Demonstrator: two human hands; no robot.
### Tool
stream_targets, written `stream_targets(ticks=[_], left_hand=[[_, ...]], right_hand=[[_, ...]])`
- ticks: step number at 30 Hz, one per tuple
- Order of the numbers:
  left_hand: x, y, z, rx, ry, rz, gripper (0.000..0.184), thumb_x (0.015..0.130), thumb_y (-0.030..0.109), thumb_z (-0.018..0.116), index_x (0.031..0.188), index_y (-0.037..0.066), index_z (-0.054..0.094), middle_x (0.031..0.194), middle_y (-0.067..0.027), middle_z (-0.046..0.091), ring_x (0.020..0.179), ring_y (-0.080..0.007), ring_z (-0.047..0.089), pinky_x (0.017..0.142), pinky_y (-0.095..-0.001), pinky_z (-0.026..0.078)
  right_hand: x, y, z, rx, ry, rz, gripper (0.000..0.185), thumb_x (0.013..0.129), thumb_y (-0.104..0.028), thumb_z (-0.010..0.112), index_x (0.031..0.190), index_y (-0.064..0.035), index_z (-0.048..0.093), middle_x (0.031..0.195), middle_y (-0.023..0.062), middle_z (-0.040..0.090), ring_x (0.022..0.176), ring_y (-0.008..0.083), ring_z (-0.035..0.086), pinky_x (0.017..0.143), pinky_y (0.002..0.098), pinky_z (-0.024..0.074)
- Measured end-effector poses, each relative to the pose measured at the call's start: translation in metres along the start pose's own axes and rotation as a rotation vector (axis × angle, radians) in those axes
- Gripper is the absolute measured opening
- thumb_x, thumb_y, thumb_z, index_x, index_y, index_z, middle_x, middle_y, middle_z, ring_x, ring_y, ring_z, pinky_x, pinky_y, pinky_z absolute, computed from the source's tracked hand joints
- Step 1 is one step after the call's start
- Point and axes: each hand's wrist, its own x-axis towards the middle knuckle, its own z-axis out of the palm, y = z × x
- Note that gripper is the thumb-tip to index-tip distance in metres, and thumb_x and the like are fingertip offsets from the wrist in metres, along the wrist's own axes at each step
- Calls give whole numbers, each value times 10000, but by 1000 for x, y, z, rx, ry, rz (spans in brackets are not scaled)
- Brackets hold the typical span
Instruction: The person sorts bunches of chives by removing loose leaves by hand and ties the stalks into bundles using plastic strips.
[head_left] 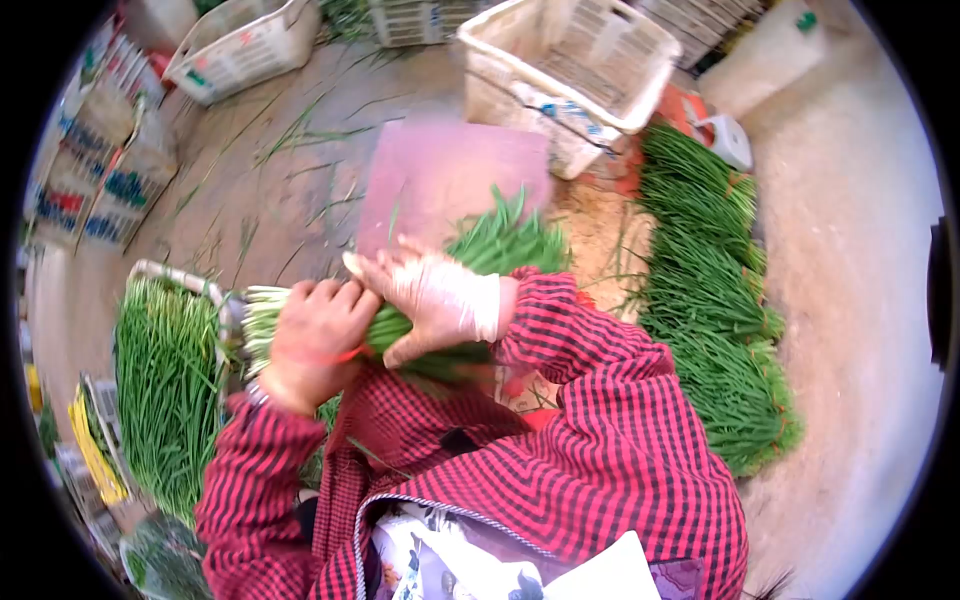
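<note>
A bundle of long green stalks (515, 243) lies across my lap, its pale ends to the left and its leafy tips over a pink board (455, 165). My left hand (320, 340), bare, is wrapped over the bundle near the pale ends, with a red band at the fingers. My right hand (435, 295), in a thin whitish glove, rests on the bundle's middle with its thumb and fingers spread apart. Its fingers are slightly blurred. The underside of the bundle is hidden.
At the left stands a crate (148, 268) packed with green stalks. Tied green bundles (710, 300) form a row along the right wall. An open white basket (570, 60) stands at the top, another basket (240, 50) at upper left. Loose leaves litter the floor (250, 190).
</note>
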Motion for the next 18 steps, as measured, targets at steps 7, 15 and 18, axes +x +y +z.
stream_targets(ticks=[7, 15, 18], left_hand=[[-29, 12, -38, 321, 84, 178, 526, 768, 129, 638, 1276, 97, 506, 1244, -81, 573, 1181, -248, 544, 1088, -469, 333], [0, 72, -66, 138, 288, 25, 806, 685, 103, 765, 1417, 101, 427, 1484, -125, 406, 1391, -302, 361, 1181, -485, 216], [3, 80, -58, 59, 233, 100, 748, 703, 107, 750, 1392, 109, 461, 1478, -131, 409, 1388, -308, 360, 1167, -477, 236]], right_hand=[[-98, -21, 42, 610, 191, 229, 1054, 729, -381, 810, 1524, -46, 205, 1200, 231, 624, 1159, 311, 607, 988, 368, 468], [-164, -34, 105, 1512, 710, 392, 813, 799, -232, 812, 1456, -22, 383, 1322, 107, 573, 1197, 210, 542, 1042, 361, 428], [-200, -23, 97, 1433, 962, 492, 736, 822, -188, 790, 1439, -38, 417, 1287, 97, 595, 1168, 199, 560, 1018, 361, 451]])
